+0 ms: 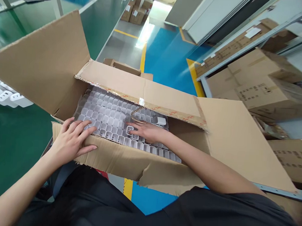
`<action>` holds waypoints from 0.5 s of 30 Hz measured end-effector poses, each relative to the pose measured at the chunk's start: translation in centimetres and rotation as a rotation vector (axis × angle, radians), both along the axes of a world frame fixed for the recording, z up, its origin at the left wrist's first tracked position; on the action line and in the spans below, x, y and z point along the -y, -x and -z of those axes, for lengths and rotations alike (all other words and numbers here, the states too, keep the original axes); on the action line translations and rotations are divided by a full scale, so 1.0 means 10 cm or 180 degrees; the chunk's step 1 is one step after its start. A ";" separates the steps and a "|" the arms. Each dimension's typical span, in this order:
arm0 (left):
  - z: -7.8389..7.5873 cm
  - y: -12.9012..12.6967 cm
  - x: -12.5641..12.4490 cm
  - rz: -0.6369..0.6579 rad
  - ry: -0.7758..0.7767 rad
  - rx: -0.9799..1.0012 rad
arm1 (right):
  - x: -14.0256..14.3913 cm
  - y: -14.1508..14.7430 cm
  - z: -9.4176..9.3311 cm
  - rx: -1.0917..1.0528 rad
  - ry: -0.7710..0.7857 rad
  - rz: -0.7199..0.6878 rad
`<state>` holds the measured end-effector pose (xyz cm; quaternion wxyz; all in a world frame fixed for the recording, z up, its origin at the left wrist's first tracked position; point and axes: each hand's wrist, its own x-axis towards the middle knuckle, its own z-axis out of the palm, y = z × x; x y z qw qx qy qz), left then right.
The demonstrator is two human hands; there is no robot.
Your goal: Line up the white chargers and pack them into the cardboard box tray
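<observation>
Head view: clear cell tray lying inside open carton. Right hand flat, open, on tray beside white adapter. Left hand open, spread over carton's near edge, fingertips on tray. More adapters on green bench at left.

In front of you the open cardboard box carries a clear plastic tray with many small cells. One white plug sits on the tray at its far right side. To your left, the green table holds more white plugs.
</observation>
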<state>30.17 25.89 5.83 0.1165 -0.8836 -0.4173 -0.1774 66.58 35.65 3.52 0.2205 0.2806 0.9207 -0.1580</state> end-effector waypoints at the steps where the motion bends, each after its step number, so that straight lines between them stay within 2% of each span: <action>1: 0.00 0.00 0.00 -0.0001 0.0014 0.0015 | -0.02 -0.01 -0.04 0.0053 0.0042 0.0103; 4: 0.03 -0.01 -0.01 -0.0002 0.0070 0.0071 | -0.06 -0.05 -0.24 0.0014 0.0132 0.0557; 7: 0.06 -0.01 -0.02 -0.0035 0.0165 0.0159 | -0.07 -0.04 -0.52 -0.0628 0.0362 0.0832; 9: 0.06 0.00 -0.01 -0.0018 0.0325 0.0271 | -0.07 0.02 -0.69 -0.1150 0.0738 0.0906; 12: 0.03 0.02 0.01 0.0135 0.0648 0.0581 | -0.10 0.22 -0.87 -0.1679 0.1383 0.0992; 15: -0.05 0.10 0.09 0.0198 0.0759 0.1141 | -0.17 0.62 -0.98 -0.1828 0.1722 0.0960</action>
